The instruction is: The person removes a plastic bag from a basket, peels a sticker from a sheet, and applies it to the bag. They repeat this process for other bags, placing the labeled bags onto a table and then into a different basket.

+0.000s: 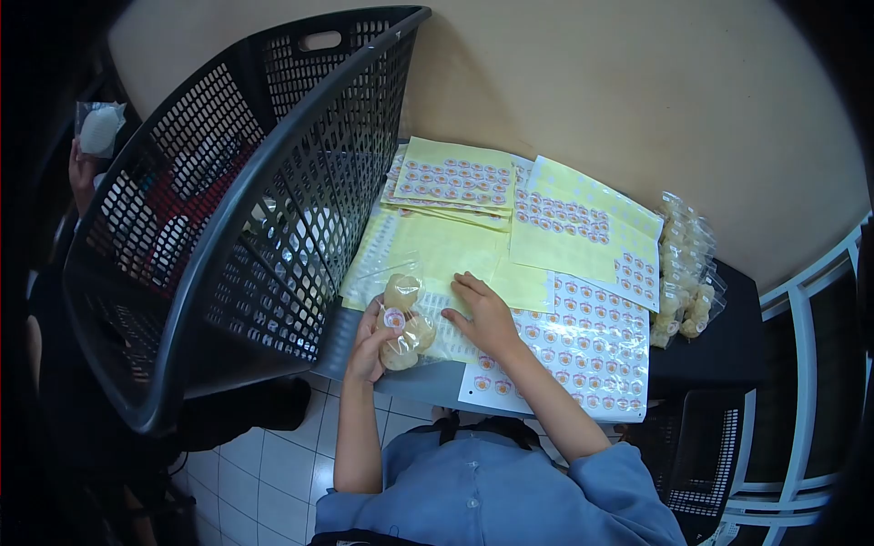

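My left hand (367, 348) grips a clear plastic bag (401, 296) of pale round puffed pieces, with the thumb beside a round orange-and-white sticker (393, 318) on its front. Flat, with fingers apart, my right hand (484, 318) rests just right of the bag on a clear wrapper and the yellow backing sheets (460, 241). Below my right wrist lies a white sheet of round stickers (574, 350). Another partly used sticker sheet (564, 223) lies farther back, beside a stack of smaller sticker sheets (455, 177).
A tall black slatted basket (319, 146) stands at the left edge of the table, with bagged items inside. Several filled bags (683, 273) are heaped on a dark surface at right. Beyond the basket, another person's hand (82, 173) holds a clear packet (100, 129).
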The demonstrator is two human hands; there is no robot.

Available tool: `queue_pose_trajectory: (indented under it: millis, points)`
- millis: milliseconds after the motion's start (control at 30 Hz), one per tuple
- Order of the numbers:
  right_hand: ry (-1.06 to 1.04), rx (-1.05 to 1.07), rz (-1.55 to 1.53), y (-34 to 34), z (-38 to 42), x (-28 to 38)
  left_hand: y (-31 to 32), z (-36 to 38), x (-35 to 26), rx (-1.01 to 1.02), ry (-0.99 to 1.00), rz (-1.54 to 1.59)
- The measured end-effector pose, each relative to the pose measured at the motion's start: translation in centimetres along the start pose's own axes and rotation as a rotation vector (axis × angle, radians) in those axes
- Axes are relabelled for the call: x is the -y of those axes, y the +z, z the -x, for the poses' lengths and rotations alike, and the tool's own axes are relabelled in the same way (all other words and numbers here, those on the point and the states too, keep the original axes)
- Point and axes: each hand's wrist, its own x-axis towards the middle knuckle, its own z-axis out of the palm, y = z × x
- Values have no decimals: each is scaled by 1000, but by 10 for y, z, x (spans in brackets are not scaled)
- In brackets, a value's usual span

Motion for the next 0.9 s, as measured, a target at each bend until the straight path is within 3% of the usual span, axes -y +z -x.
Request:
queue_pose_trajectory:
  millis: [233, 767, 900]
  points:
    - [25, -14, -39, 2, 0, 3, -2, -6, -2, -107, -90, 42]
    - [121, -63, -167, 2, -4, 11, 6, -5, -2, -125, -86, 35]
    - [85, -66, -178, -2, -8, 7, 19, -1, -3, -108, -21, -104]
